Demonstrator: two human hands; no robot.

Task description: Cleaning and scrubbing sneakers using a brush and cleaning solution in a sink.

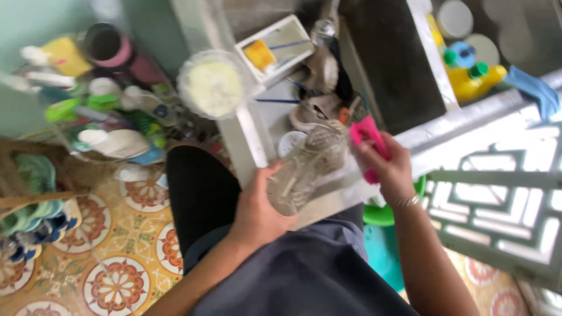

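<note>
The left hand (257,213) holds a shoe (305,168). The fingers are curled tight around the heel end, and the thumb lies on top. The shoe is grey and looks wet. It is blurry. It tilts up and away from the person, in front of their lap, over a grey ledge (468,126).

The right hand (389,169) is closed around a pink brush (367,143). The brush touches the side of the shoe near its top. A thin bracelet (405,201) sits on the right wrist.

The person wears dark clothes (304,275). Under the right arm are a green bowl (383,215) and a blue tub (383,257).

Past the shoe, more shoes (319,105) lie in a wet spot. A white tray (275,50) with a yellow sponge is behind them. A round white lid (213,85) sits to the left.

On the far left, many bottles (111,111) stand close together. A basket (35,187) sits near them, with green and blue things in it.

The floor (123,257) has yellow tiles with red flowers. At the top right are yellow bottles (471,73) with green and blue caps. A blue cloth (535,88) hangs beside them. A pale green grille (503,199) is on the right.
</note>
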